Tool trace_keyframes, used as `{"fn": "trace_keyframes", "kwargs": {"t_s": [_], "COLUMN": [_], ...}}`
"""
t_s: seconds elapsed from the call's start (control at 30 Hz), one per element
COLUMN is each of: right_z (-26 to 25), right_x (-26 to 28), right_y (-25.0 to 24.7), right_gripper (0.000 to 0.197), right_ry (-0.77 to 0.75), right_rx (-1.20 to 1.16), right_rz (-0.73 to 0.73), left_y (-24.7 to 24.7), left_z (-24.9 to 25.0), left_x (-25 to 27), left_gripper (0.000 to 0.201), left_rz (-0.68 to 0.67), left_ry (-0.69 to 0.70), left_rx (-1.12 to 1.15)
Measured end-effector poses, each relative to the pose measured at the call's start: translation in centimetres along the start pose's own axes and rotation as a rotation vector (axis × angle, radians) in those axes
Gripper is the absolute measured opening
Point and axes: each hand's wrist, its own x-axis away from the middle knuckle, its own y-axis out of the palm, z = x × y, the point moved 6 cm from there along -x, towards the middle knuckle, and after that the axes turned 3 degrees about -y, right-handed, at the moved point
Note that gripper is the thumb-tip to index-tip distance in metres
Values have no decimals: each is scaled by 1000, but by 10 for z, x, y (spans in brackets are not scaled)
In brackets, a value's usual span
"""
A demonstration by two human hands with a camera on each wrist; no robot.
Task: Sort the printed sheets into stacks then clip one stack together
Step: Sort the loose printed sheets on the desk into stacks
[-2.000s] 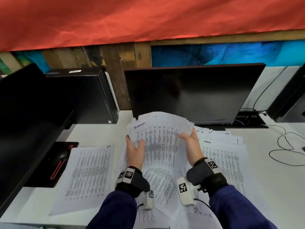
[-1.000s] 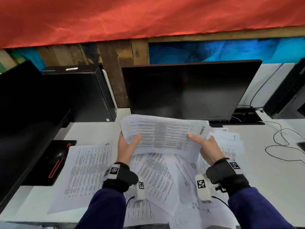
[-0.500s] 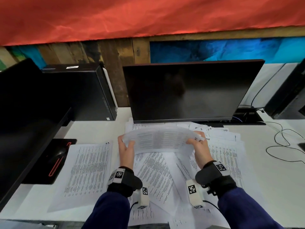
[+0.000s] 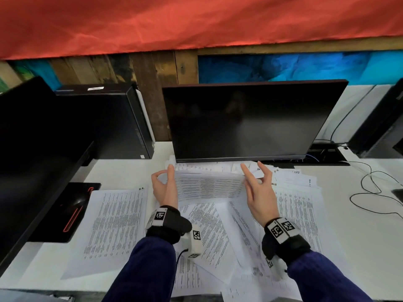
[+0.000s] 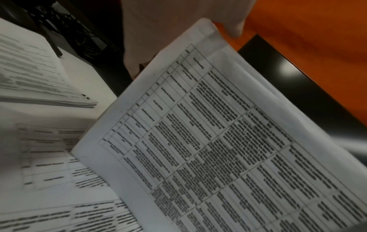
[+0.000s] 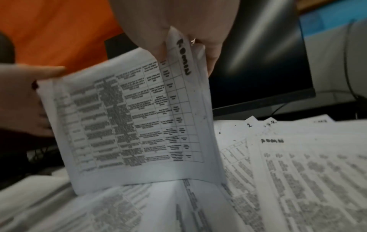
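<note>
A bundle of printed sheets stands on its long edge on the loose papers, just in front of the monitor. My left hand holds its left end, index finger straight up along the edge, thumb curved in front. My right hand pinches the right top corner, other fingers spread. The right wrist view shows that bundle with a handwritten name by my fingers. The left wrist view shows the sheets tilted under my fingers. A neat sorted stack lies flat to the left. No clip is in view.
A fanned pile of sheets lies right of my hands, and loose sheets cover the desk between my wrists. A dark monitor stands right behind the bundle, with a PC tower left of it. A cable loops at right.
The bundle was turned from upright to sideways and lowered until its long edge stands on the papers. My right fingers have spread, leaving only a pinch at the corner.
</note>
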Motion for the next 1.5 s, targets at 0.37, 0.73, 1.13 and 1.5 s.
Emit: {"fn": "trace_keyframes", "kwargs": {"t_s": [0.37,0.73,1.13,1.5], "right_z": [1,11,14,-15], "right_x": [-9,-12,-11,-15], "right_y": [7,3,10,25], "right_gripper": [40,43,31,35], "right_ry": [25,91,695,512], "right_rx": [30,-85,-1041,-912], "right_rz": [-121,-34,-187,-9], "left_y": [0,113,35,19], "left_z": [12,18,57,-4], "left_x": [-10,65,15,46], "left_gripper": [25,38,28,42], "left_rz": [50,-394,-522,-231], "left_ry": [350,1014,336,171], "left_rx": [-376,-1531,-472,-154]}}
